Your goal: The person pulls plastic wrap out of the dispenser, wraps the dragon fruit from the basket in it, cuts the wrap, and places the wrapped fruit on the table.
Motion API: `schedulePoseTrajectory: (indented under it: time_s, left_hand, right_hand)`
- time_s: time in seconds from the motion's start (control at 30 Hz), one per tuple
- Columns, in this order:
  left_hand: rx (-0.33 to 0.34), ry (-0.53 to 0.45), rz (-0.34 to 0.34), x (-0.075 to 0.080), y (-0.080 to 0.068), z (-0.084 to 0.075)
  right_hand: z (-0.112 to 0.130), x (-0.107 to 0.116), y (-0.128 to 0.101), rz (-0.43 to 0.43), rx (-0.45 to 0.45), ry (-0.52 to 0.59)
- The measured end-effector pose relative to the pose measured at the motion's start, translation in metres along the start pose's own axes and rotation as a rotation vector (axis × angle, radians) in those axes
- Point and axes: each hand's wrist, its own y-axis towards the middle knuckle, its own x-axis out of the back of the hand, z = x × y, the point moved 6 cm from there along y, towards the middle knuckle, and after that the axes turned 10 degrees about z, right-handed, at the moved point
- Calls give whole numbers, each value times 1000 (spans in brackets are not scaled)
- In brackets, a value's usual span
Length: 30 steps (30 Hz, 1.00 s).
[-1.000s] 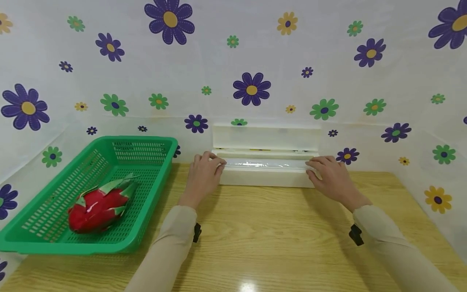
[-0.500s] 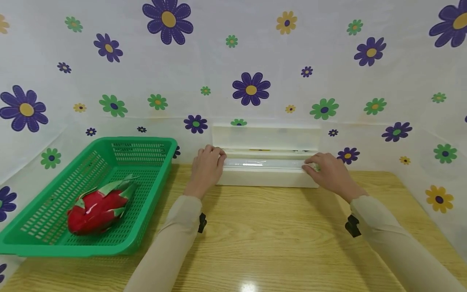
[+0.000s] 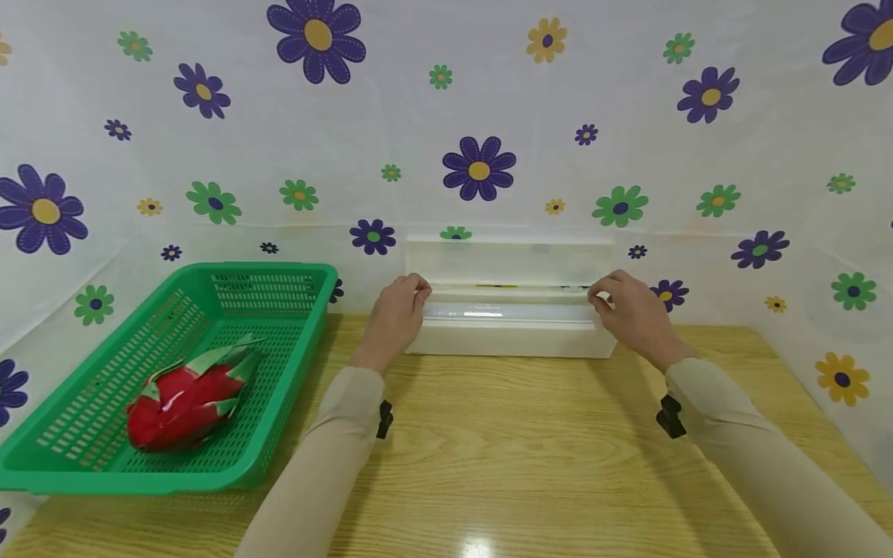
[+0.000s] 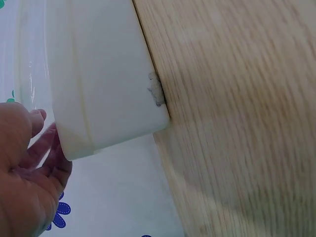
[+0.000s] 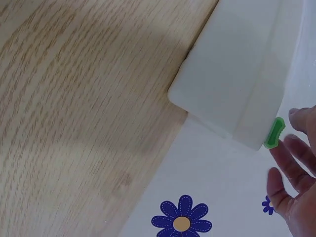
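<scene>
A long cream cling film dispenser point(image 3: 512, 341) stands at the back of the table, its lid point(image 3: 509, 262) raised against the wall covering. Inside it lies a shiny roll of cling film point(image 3: 481, 311). At the left end my left hand point(image 3: 398, 318) pinches the film's edge between thumb and fingers; clear film point(image 4: 35, 69) runs up from that thumb in the left wrist view. My right hand point(image 3: 633, 316) pinches the film at the opposite end, thumb and forefinger together. Close by those fingertips, a small green plastic piece point(image 5: 275, 133) sits at the dispenser's corner.
On the left stands a green plastic basket point(image 3: 296, 372) with a red dragon fruit point(image 3: 184, 403) in it. The wood-grain table point(image 3: 502, 434) stretches in front of the dispenser. A flower-printed white covering point(image 3: 544, 93) hangs behind and at both sides.
Both hands have risen from the roll toward the open lid, fingertips closing into a pinch and drawing up the film's edge. The dispenser and basket have stayed in place.
</scene>
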Motion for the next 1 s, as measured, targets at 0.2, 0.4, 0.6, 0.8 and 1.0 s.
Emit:
schedulePoseTrajectory:
  time_s: [0.2, 0.4, 0.6, 0.8, 1.0]
  left_hand:
    - [-43, -72, -18, 4, -2, 0]
    - [-60, -99, -23, 6, -3, 2]
    - [-44, -146, 1, 4, -2, 6]
    - [-3, -73, 65, 1, 0, 5]
    - [-10, 233, -32, 4, -2, -2]
  right_hand:
    - [-1, 2, 3, -57, -4, 57]
    - [-5, -1, 6, -59, -66, 165]
    - [-7, -2, 5, -52, -81, 227]
    - [-8, -2, 3, -20, -53, 196]
    - [1, -4, 3, 9, 43, -45]
